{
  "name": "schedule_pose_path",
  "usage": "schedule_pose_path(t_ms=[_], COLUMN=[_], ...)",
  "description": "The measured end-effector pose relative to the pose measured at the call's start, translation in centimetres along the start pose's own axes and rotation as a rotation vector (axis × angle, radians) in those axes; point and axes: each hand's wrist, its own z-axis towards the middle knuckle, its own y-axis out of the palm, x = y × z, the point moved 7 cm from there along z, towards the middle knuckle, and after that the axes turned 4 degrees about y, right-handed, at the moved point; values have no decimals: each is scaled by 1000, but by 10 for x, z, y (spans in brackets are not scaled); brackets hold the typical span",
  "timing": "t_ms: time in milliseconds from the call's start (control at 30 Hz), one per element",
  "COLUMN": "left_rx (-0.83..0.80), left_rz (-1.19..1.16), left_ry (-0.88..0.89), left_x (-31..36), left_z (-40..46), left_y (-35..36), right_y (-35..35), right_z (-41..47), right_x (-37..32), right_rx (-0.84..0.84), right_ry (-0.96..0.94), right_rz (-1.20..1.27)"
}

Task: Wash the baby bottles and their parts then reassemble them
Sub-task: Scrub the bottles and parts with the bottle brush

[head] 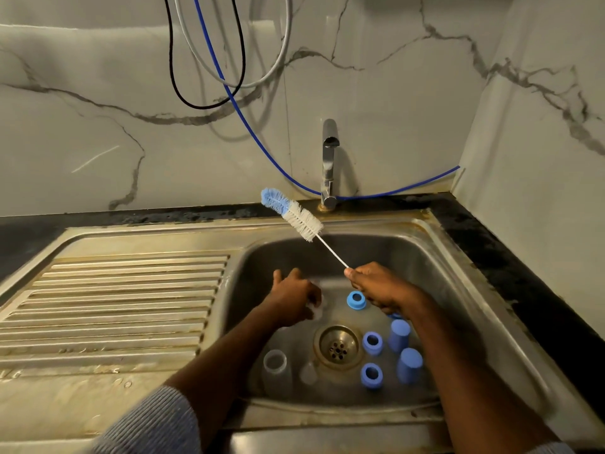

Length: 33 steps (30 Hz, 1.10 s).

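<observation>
My right hand [376,286] grips the brush [293,214], axis toward 11 o'clock; left hand [294,298] holds a clear bottle [317,306] at its 9 o'clock

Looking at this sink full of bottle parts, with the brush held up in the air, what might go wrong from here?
The open drain sits right among the blue rings and a small clear part; the small one might lodge there. The right hand grips the bottle brush by the end of its thin wire, bristles high over the sink rim, so it may flick drips onto the wall. The left hand holds something clear and blurred, which could slip if wet.
</observation>
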Motion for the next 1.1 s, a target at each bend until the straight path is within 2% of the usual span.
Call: schedule_pose_path(t_ms=[100, 200, 600, 733, 867, 1000, 1100], left_rx=[-172, -242, -288, -218, -160, -199, -269], left_rz=[177, 231, 407, 354, 160, 45, 50], left_ry=[78, 107, 229, 251, 246, 243, 249], left_x=[10, 14, 25, 33, 55, 84, 98], left_z=[12, 20, 20, 28, 40, 55, 62], left_y=[21, 35, 51, 40, 34, 45, 62], right_y=[0, -3, -5, -13, -17, -19, -20], right_z=[-2, -1, -1, -4, -7, -9, -8], right_x=[3, 5, 7, 4, 5, 6, 5], right_rx=[-8, -3, -12, 5, 10, 18, 19], right_ry=[9, 17, 28, 24, 31, 36, 16], right_rz=[-23, -47, -53, -44, -30, -29, -37])
